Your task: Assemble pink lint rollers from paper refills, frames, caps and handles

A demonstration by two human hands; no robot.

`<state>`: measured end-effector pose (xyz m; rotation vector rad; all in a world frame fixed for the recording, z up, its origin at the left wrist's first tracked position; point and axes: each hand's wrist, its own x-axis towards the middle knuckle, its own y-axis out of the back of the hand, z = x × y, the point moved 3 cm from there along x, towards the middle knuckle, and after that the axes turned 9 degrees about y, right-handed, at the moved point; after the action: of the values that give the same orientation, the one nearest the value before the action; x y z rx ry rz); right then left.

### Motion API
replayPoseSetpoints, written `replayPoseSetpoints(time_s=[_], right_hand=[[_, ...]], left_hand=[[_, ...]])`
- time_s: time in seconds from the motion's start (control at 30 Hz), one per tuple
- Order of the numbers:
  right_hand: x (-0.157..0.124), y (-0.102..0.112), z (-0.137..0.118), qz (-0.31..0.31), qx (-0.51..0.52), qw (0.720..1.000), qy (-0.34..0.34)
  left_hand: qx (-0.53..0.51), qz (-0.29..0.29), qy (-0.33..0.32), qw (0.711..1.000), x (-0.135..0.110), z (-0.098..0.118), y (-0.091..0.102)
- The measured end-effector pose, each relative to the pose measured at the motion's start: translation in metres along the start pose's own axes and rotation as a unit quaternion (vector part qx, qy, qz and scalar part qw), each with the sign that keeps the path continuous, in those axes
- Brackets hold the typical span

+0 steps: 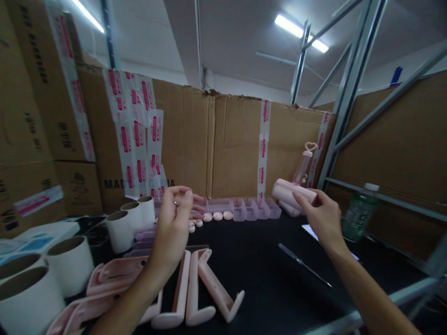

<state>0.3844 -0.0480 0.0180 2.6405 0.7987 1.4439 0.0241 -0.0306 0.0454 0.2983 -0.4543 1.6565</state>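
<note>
A pink cylinder (287, 190) juts leftward, clamped in the right fingers (301, 202); left fingers (184, 207) apart.

Smooth, satin-sheen pink plastic cylinder (288, 193), right of centre
Translucent lilac plastic compartment tray (251, 212), mid-frame; matt brown cardboard wall (233, 144), rough along its top; smooth grey metal post (353, 83), upper right; matt black tabletop (258, 279).

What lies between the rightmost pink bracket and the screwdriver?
Only bare black tabletop separates the pink bracket from the screwdriver, as the head view shows.
</note>
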Motion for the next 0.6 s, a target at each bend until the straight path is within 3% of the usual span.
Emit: replayPoseSetpoints(time_s=[0.1, 0.17, 0.27, 0.6], right_hand=[[0.019, -0.004, 0.051, -0.045, -0.195, 0.98, -0.003], [0.022, -0.012, 0.074, -0.093, -0.257, 0.962, 0.008], [0.015, -0.028, 0.089, -0.124, -0.269, 0.955, 0.022], [0.004, -0.073, 0.107, -0.195, -0.257, 0.944, 0.071]], left_hand=[[0.006, 0.017, -0.013, 1.0, -0.002, 0.005, 0.0], [0.005, 0.024, -0.024, 0.999, -0.003, 0.006, 0.001], [-0.001, 0.025, -0.026, 0.999, -0.001, 0.003, 0.003], [-0.001, 0.027, -0.018, 0.999, 0.002, -0.004, 0.003]])
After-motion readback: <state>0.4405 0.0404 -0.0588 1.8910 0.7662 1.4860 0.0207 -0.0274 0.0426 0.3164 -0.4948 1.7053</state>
